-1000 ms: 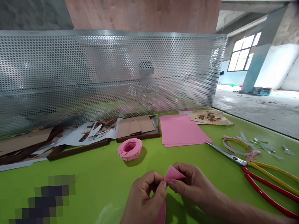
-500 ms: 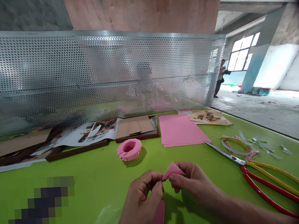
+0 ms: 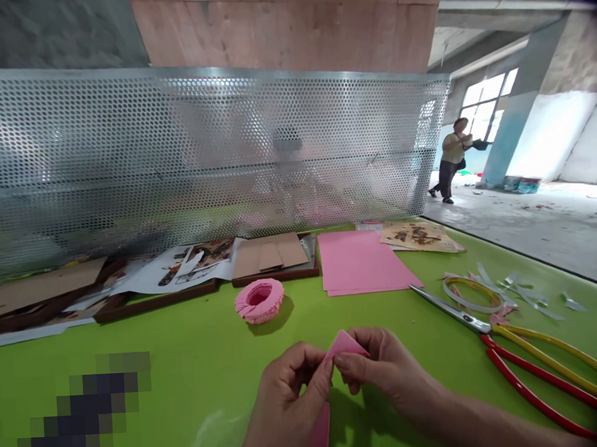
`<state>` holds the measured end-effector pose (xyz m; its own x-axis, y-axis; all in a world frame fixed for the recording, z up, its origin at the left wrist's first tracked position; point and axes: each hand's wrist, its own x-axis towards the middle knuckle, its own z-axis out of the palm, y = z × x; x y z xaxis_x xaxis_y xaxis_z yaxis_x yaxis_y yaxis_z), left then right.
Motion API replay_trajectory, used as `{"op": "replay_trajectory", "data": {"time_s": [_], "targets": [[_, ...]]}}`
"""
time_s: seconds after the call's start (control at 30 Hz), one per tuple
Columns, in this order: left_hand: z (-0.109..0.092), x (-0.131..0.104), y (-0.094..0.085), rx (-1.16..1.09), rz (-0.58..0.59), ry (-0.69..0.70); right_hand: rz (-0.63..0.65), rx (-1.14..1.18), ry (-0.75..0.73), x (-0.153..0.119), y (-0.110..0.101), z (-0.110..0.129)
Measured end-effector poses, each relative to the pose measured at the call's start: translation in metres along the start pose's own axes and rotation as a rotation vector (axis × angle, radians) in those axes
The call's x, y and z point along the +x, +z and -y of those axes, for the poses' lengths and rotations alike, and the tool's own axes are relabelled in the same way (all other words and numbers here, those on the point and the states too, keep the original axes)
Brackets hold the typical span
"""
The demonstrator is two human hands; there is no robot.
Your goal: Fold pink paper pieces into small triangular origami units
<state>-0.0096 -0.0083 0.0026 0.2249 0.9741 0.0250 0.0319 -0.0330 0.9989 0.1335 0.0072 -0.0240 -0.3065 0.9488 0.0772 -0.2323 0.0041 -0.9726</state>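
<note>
Head view showed our left hand (image 3: 290,394) had brought its thumb up to the folded pink paper (image 3: 344,344). Both grips pinched it, our right hand (image 3: 399,371) included, nearer us than the pink ring (image 3: 264,315).

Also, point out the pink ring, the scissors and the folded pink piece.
Pink ring (image 3: 272,309): head view, front rim.
Scissors (image 3: 443,304): head view, metal blades.
Folded pink piece (image 3: 344,343): head view, pointed top.

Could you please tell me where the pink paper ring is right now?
In the head view, the pink paper ring lies left of centre on the green table, just in front of the frame with brown cardboard.
</note>
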Motion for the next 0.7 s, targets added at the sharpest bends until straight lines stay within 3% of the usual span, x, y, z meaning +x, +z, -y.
{"op": "replay_trajectory", "data": {"time_s": [0.33, 0.53, 0.7], "targets": [[0.012, 0.0, -0.003, 0.014, -0.059, -0.008, 0.045, -0.02, -0.012, -0.001, 0.002, -0.001], [0.013, 0.0, -0.003, -0.029, -0.063, -0.031, 0.027, -0.149, -0.061, -0.002, 0.003, -0.002], [0.006, -0.001, 0.0, -0.095, -0.021, -0.089, 0.034, -0.019, -0.008, -0.005, 0.003, -0.004]]}}
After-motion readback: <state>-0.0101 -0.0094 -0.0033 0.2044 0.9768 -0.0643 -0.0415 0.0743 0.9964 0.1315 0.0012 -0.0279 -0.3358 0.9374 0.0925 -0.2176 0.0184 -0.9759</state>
